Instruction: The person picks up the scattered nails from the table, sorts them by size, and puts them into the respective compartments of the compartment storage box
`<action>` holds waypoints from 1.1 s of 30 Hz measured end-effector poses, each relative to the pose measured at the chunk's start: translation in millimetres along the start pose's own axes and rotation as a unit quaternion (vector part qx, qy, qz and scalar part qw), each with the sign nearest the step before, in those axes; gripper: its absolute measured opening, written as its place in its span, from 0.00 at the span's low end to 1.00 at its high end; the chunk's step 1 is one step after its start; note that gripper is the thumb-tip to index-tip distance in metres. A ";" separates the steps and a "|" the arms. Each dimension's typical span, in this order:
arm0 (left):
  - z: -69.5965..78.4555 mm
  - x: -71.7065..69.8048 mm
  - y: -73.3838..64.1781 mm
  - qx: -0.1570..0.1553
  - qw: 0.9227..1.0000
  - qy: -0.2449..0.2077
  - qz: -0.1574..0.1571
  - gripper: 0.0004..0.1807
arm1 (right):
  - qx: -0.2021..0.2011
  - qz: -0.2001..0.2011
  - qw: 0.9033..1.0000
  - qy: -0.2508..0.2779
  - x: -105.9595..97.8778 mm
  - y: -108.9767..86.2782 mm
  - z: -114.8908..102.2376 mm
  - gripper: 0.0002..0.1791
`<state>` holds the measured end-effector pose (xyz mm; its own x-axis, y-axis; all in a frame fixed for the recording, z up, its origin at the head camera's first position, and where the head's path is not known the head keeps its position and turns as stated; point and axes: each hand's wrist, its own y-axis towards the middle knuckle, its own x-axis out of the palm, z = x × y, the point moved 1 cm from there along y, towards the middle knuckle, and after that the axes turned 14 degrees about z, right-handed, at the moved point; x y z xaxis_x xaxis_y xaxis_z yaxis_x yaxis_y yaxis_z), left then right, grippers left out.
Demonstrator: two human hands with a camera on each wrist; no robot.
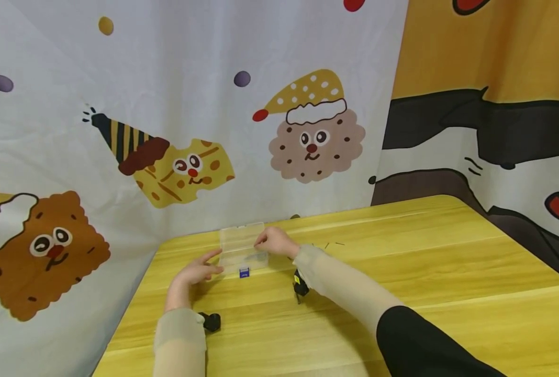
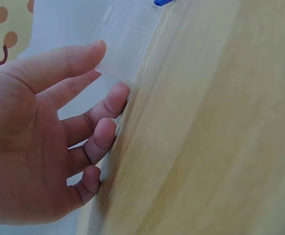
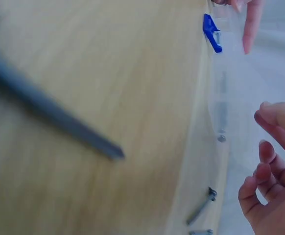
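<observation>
A clear plastic box [image 1: 242,238] stands near the table's back edge with its lid raised and a blue latch [image 1: 244,272] at its front. Several grey screws [image 3: 222,115] show through its wall. My left hand [image 1: 198,271] is at the box's left end, fingers spread, thumb and index fingertips right at the plastic. Over the right part of the box is my right hand [image 1: 278,243], thumb and index tips close together, the other fingers loosely bent. I cannot tell whether something small is between those tips.
Loose screws [image 3: 201,208] lie on the wooden table [image 1: 402,262] to the right of the box. A dark rod [image 3: 54,105] crosses the right wrist view. Beside the right sleeve shows a black object with a yellow label [image 1: 300,283]. A patterned curtain [image 1: 242,125] hangs behind.
</observation>
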<state>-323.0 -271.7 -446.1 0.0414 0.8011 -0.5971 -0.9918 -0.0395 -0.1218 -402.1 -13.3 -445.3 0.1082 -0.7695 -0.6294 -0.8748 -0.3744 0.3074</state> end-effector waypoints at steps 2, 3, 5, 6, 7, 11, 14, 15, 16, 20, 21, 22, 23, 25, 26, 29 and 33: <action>-0.4 0.0 1.9 -0.002 1.000 0.003 0.000 0.38 | -0.006 -0.006 1.000 -0.002 -6.2 -0.9 -0.8 0.09; -0.7 -0.2 2.9 -0.002 1.000 0.003 -0.001 0.38 | -0.011 -0.010 1.000 -0.001 -9.9 -1.5 -1.7 0.09; -1.1 -0.1 2.5 -0.004 1.000 0.004 -0.003 0.38 | -0.023 -0.015 1.000 0.000 -18.2 -4.7 -3.2 0.09; -0.4 -0.7 2.0 -0.001 1.000 0.004 -0.007 0.38 | -0.034 -0.017 0.999 0.000 -22.7 -5.6 -2.6 0.10; 0.4 -1.4 1.7 0.000 1.000 0.004 -0.009 0.38 | -0.047 -0.017 0.999 -0.005 -27.2 -6.3 -1.9 0.10; 4.0 -4.1 0.8 0.004 1.000 0.013 -0.010 0.38 | -0.075 -0.014 0.997 -0.012 -47.4 -12.6 0.8 0.09; 5.0 -4.3 0.8 0.007 1.000 0.021 -0.010 0.37 | -0.069 -0.017 0.997 -0.011 -61.4 -20.4 5.6 0.08; 5.1 -4.2 0.4 0.006 1.000 0.020 -0.011 0.37 | -0.062 -0.020 0.998 -0.006 -65.8 -23.9 7.0 0.08; 5.2 -3.8 -0.4 0.006 1.000 0.019 -0.013 0.37 | -0.057 -0.022 0.998 -0.004 -69.8 -27.3 9.2 0.08; 3.7 -2.6 -1.2 0.003 1.000 0.011 -0.021 0.37 | -0.048 -0.029 0.998 0.004 -83.2 -40.2 18.7 0.08; 3.3 -2.5 -1.0 0.005 1.000 0.011 -0.023 0.37 | -0.050 -0.029 0.998 0.006 -86.1 -43.1 21.5 0.09; 2.7 -2.4 -0.7 0.006 1.000 0.011 -0.024 0.38 | -0.054 -0.029 0.998 0.006 -88.3 -45.8 24.8 0.09; 1.8 -2.3 -0.2 0.007 1.000 0.009 -0.025 0.38 | -0.053 -0.029 0.998 0.008 -90.6 -48.5 28.4 0.09; 0.3 -2.6 0.6 0.009 1.000 0.007 -0.029 0.38 | -0.054 -0.028 0.998 0.007 -94.9 -54.5 34.7 0.09; -0.3 -2.8 0.9 0.009 1.000 0.006 -0.029 0.38 | -0.049 -0.028 0.998 0.009 -97.0 -57.5 37.9 0.09; -0.5 -3.5 0.9 0.010 0.999 0.005 -0.030 0.39 | -0.025 -0.023 0.999 0.017 -103.4 -66.5 47.1 0.07; 1.0 -3.1 -0.3 0.010 1.000 0.008 -0.028 0.39 | 0.005 -0.019 0.999 0.036 -110.5 -77.9 57.7 0.06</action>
<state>-323.0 -273.6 -443.4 0.0993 0.7919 -0.6026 -0.9900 0.0175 -0.1400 -373.2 130.8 -440.8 0.1744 -0.7907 -0.5868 -0.8745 -0.3984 0.2768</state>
